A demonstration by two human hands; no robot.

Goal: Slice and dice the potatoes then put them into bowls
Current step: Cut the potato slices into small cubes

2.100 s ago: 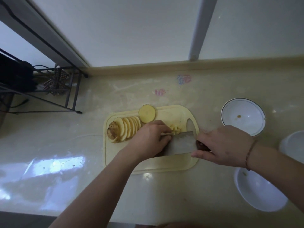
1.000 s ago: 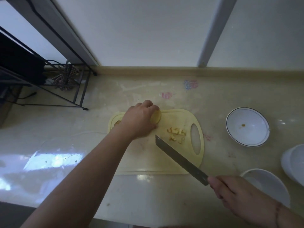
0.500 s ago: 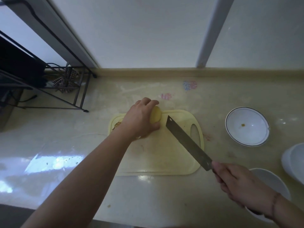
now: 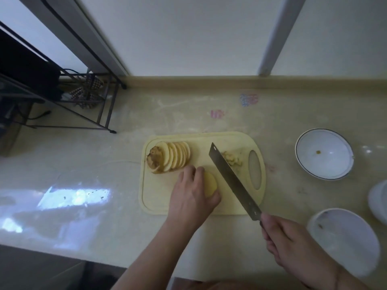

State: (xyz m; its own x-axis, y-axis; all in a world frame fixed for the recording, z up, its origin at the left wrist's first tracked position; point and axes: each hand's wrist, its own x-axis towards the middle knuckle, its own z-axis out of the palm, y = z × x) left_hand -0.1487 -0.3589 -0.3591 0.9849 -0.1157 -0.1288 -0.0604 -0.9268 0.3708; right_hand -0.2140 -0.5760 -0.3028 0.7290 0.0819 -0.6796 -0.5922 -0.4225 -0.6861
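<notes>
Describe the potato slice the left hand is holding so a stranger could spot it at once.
Find the pale yellow cutting board on the counter. Near its front edge the left hand holds a single round potato slice, just left of the knife blade. Unlike the fanned row of slices at the board's back left, it lies alone, apart from the others.

A glossy pale-beige stone surface (image 4: 88, 168) meets a white wall (image 4: 188, 34) along a low beige upstand, with window light glaring on its left side. At the far left corner stands a black wire rack (image 4: 69, 105) — two faint coloured smudges (image 4: 248, 99) mark the far edge.
</notes>
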